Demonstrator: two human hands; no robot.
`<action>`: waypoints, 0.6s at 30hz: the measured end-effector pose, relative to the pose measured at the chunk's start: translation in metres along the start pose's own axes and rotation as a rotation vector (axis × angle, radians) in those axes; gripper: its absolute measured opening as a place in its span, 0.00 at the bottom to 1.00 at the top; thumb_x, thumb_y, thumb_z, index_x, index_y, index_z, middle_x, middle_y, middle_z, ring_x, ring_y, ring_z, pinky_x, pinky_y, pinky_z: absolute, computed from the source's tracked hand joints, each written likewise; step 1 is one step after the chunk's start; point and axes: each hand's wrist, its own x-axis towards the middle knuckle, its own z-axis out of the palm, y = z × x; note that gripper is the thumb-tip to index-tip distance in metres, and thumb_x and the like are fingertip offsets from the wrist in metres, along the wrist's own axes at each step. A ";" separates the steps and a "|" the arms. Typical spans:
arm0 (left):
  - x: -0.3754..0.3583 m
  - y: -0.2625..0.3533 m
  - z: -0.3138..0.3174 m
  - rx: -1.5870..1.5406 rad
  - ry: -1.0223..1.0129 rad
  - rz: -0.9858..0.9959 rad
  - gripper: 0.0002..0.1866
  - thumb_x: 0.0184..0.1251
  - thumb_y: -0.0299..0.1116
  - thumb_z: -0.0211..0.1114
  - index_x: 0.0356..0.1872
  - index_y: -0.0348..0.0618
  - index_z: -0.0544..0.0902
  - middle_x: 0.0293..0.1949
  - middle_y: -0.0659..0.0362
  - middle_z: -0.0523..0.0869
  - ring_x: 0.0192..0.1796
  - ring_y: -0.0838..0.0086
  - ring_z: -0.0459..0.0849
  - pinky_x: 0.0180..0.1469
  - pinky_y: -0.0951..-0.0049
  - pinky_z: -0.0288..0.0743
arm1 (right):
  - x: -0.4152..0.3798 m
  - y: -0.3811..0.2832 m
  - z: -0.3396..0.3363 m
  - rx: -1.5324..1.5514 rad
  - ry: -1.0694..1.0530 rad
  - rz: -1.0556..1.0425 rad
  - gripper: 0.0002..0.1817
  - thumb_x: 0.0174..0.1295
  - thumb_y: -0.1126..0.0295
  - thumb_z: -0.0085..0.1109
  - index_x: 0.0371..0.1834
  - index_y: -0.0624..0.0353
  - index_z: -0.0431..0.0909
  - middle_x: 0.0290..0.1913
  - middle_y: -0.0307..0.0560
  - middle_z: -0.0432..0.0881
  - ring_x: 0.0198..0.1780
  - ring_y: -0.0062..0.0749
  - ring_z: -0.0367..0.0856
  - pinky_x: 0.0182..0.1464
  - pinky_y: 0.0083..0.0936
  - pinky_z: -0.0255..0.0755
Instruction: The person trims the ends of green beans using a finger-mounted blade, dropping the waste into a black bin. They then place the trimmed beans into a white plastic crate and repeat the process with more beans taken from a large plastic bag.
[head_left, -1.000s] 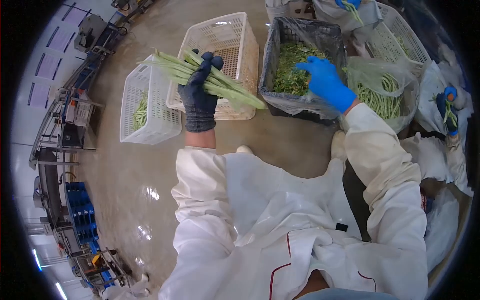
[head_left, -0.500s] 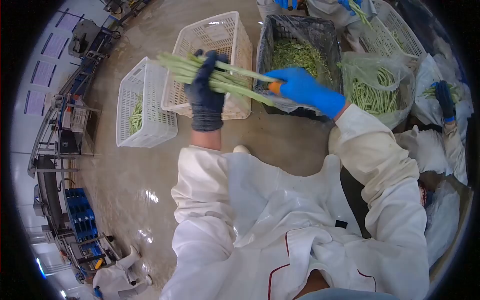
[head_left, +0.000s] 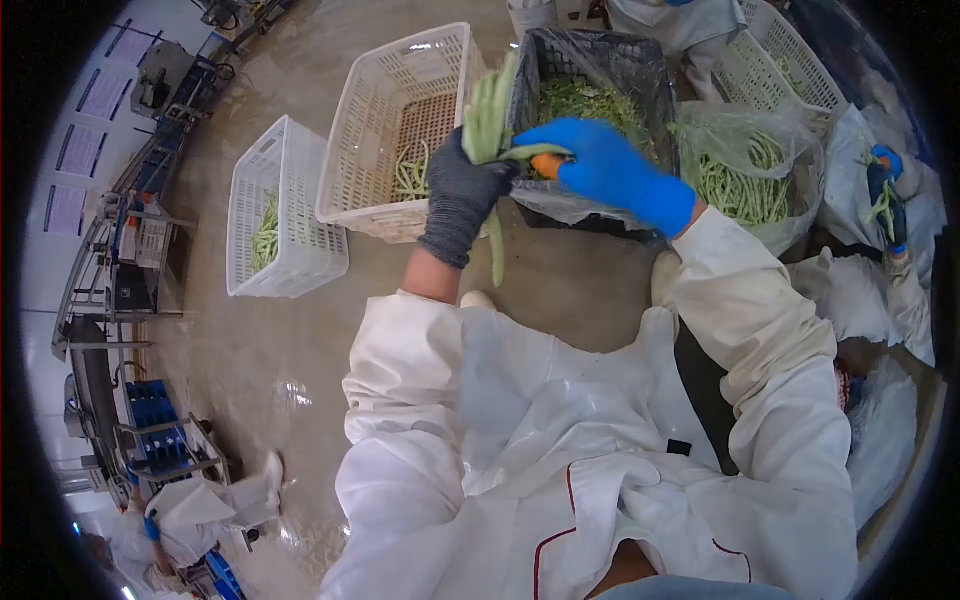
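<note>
Two gloved hands, knit left hand point(head_left: 462, 200) and rubbery right hand point(head_left: 590, 165), both clenched around long beans point(head_left: 487, 120).

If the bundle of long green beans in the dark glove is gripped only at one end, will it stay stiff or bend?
The long green beans probably stay fairly stiff: they stand upright above the dark-gloved left hand. One bean hangs straight below it, suggesting loose ones may slip out.

Three white slatted crates: one point(head_left: 395, 125) just left of the left hand point(head_left: 462, 200), a second point(head_left: 280, 215) farther left, a third point(head_left: 775, 65) beyond the right hand point(head_left: 600, 170). One black lined crate point(head_left: 600, 60) sits just behind both hands. One clear bag of beans point(head_left: 750, 180) lies right of the right hand.
</note>
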 end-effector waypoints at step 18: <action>-0.007 0.017 -0.012 0.176 0.178 0.041 0.17 0.46 0.23 0.71 0.39 0.35 0.77 0.25 0.53 0.82 0.23 0.71 0.84 0.27 0.70 0.79 | 0.001 0.003 -0.025 -0.043 -0.100 0.229 0.15 0.56 0.74 0.55 0.46 0.62 0.83 0.34 0.49 0.85 0.34 0.28 0.80 0.40 0.27 0.74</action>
